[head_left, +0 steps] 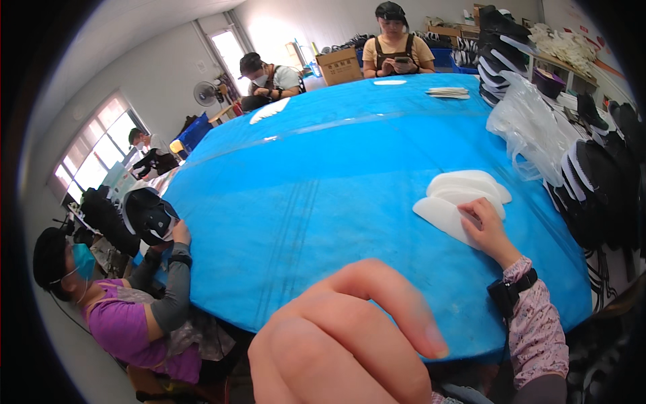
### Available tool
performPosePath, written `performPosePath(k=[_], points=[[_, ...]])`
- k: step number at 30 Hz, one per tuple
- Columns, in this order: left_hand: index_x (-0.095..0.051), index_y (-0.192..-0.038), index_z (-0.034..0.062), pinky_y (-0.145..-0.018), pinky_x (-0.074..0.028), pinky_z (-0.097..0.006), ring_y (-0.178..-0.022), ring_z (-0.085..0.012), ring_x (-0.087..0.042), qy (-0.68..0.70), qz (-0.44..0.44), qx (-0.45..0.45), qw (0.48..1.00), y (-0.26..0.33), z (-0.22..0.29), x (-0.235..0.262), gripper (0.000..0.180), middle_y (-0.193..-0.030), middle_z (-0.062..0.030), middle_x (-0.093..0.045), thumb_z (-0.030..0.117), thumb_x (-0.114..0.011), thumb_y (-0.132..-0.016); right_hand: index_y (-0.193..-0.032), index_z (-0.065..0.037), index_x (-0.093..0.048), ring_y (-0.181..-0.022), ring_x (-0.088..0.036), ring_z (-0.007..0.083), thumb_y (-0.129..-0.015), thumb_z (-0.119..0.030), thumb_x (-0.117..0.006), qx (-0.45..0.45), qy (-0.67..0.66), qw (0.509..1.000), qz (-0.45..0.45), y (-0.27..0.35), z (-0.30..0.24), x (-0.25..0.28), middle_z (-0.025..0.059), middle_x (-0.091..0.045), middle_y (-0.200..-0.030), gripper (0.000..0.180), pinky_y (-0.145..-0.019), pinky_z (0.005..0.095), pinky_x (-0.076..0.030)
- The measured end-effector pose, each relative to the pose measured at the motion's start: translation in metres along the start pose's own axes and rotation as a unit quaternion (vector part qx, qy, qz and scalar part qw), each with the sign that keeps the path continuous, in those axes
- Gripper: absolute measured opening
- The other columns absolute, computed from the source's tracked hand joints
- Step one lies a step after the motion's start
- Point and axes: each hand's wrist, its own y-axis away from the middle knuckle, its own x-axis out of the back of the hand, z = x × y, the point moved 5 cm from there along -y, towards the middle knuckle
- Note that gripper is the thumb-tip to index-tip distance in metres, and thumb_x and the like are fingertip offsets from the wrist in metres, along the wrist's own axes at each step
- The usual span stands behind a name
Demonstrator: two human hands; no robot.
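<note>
In the head view, flat white pieces [463,183] with rounded edges overlap like a fan toward the right of the blue tabletop [309,202]. The right hand [488,229] touches them, whether pinching I cannot tell; the left hand [336,337], well apart, curls near the lens, its grip unclear.

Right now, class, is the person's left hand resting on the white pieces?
No: the right hand is on the white pieces, while the left hand shows in the near foreground, apart from them.

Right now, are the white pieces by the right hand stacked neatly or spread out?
Spread out, partly overlapping: rounded edges of the white pieces show beside the right hand.
</note>
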Motion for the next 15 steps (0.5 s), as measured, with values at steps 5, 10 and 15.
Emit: performPosePath(k=[5, 10, 15], points=[[-0.059, -0.075, 0.0152, -0.082, -0.035, -0.029, -0.075, -0.0093, -0.059, -0.001, 0.039, -0.013, 0.999, 0.007, 0.001, 0.005, 0.013, -0.087, 0.0062, -0.053, 0.010, -0.058, -0.087, -0.101, 0.000, -0.060, -0.091, -0.056, 0.0261, -0.080, -0.005, -0.060, -0.009, -0.015, 1.000, 0.002, 0.000, -0.002, 0.001, 0.0127, -0.054, -0.095, 0.021, -0.082, 0.0331, -0.046], [-0.059, -0.076, 0.0153, -0.083, -0.035, -0.029, -0.076, -0.0090, -0.059, -0.003, 0.047, -0.015, 0.999, 0.010, 0.006, 0.005, 0.012, -0.085, 0.0059, -0.054, 0.011, -0.058, -0.087, -0.101, 0.000, -0.060, -0.091, -0.056, 0.0262, -0.081, -0.005, -0.059, -0.011, -0.027, 1.000, 0.002, -0.002, -0.003, -0.002, 0.0125, -0.054, -0.095, 0.021, -0.081, 0.0332, -0.046], [-0.058, -0.076, 0.0146, -0.083, -0.036, -0.028, -0.079, -0.0093, -0.058, 0.023, 0.036, 0.000, 0.999, 0.010, 0.005, 0.004, 0.011, -0.083, 0.0052, -0.056, 0.010, -0.060, -0.086, -0.102, 0.000, -0.060, -0.091, -0.057, 0.0259, -0.082, -0.005, -0.059, -0.013, -0.024, 1.000, -0.002, -0.001, -0.001, 0.000, 0.0124, -0.054, -0.097, 0.021, -0.082, 0.0328, -0.046]])
